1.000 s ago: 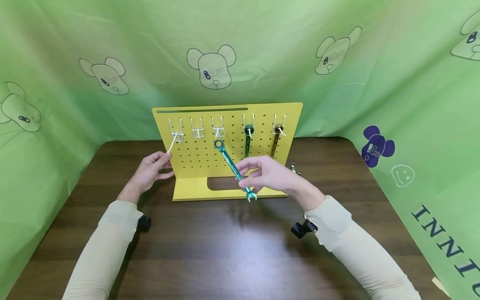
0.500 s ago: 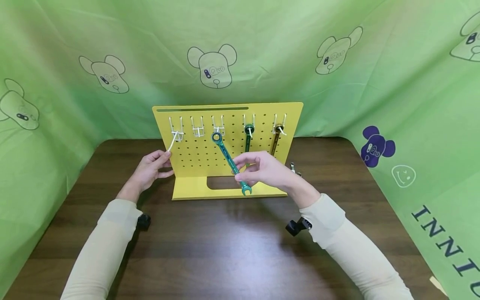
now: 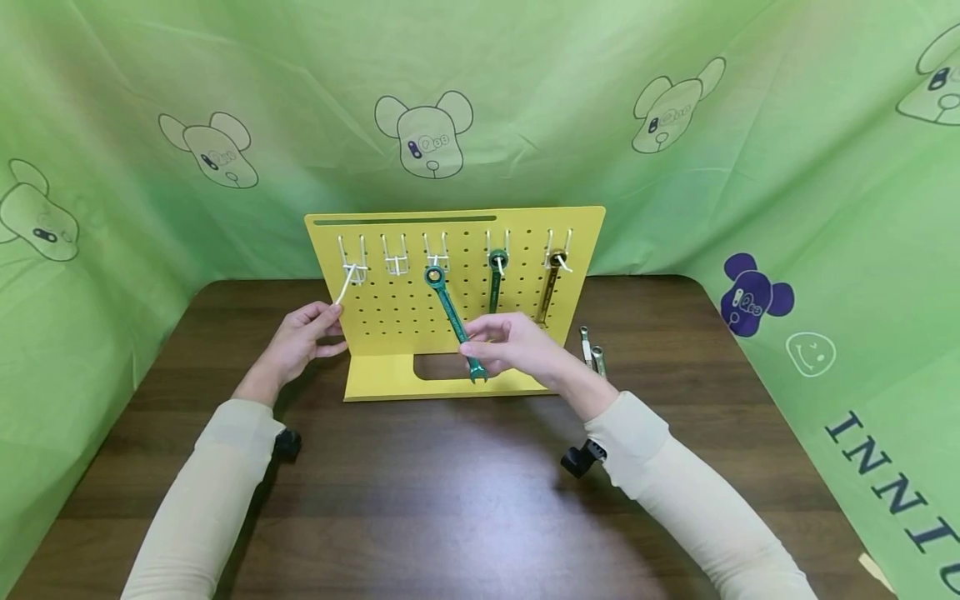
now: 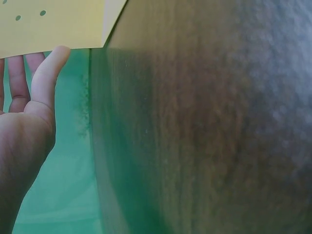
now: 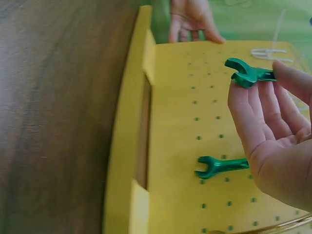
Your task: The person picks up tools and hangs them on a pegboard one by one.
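Observation:
My right hand (image 3: pixel 506 346) pinches a green combination wrench (image 3: pixel 452 317) between thumb and fingers near its open end. Its ring end is up at the third white hook (image 3: pixel 437 250) from the left; whether the hook passes through the ring, I cannot tell. In the right wrist view the held wrench's open jaw (image 5: pixel 243 73) sticks out past the fingertips. My left hand (image 3: pixel 300 337) grips the left edge of the yellow pegboard (image 3: pixel 390 312), thumb at the front and fingers behind. A second green wrench (image 3: pixel 495 287) and a bronze-coloured wrench (image 3: pixel 550 292) hang on hooks to the right.
Two more white hooks (image 3: pixel 395 254) (image 3: pixel 352 265) stand at the board's left, the outermost with a long prong pointing outward. Silver wrenches (image 3: pixel 598 358) lie on the brown table (image 3: pixel 450 500) right of the board. A green printed cloth (image 3: pixel 525 150) surrounds the table.
My right hand has moved left with the wrench, and the wrench's ring end has risen to the third hook. My left hand stays at the board's edge.

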`<state>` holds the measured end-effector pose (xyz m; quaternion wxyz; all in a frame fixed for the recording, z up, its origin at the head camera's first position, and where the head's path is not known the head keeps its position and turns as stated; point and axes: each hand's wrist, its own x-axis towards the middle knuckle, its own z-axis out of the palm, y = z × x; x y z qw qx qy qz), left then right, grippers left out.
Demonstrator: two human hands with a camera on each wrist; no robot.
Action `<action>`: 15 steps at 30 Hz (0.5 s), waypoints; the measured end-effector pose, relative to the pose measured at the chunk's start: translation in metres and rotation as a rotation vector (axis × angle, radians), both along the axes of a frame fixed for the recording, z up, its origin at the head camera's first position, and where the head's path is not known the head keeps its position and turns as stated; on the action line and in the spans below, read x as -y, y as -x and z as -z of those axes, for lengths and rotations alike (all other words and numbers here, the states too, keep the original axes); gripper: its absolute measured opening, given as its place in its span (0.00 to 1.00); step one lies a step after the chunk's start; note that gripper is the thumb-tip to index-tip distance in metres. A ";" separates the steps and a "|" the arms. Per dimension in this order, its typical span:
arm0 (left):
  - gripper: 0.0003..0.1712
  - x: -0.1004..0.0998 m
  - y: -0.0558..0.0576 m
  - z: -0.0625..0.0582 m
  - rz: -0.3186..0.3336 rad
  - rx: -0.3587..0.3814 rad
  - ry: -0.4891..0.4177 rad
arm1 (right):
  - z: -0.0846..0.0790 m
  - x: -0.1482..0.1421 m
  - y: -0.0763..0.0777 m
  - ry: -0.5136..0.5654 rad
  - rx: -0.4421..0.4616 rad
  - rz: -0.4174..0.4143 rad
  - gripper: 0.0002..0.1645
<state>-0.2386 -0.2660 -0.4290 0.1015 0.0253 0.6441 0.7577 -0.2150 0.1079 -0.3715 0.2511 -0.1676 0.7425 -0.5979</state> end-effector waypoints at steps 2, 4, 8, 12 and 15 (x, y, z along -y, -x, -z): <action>0.10 0.000 0.000 0.000 0.000 0.001 -0.001 | 0.006 0.003 0.001 0.020 0.032 0.012 0.21; 0.10 0.000 0.000 0.000 -0.002 0.003 -0.003 | 0.012 0.006 0.003 0.048 0.069 0.026 0.20; 0.10 0.000 0.000 0.000 -0.004 0.007 -0.008 | 0.023 0.012 0.006 0.096 0.120 0.055 0.25; 0.10 0.000 0.000 -0.001 -0.004 0.010 -0.007 | 0.029 0.019 0.008 0.118 0.151 0.094 0.26; 0.10 0.000 0.000 -0.001 -0.004 0.006 -0.005 | 0.031 0.023 0.010 0.117 0.160 0.117 0.24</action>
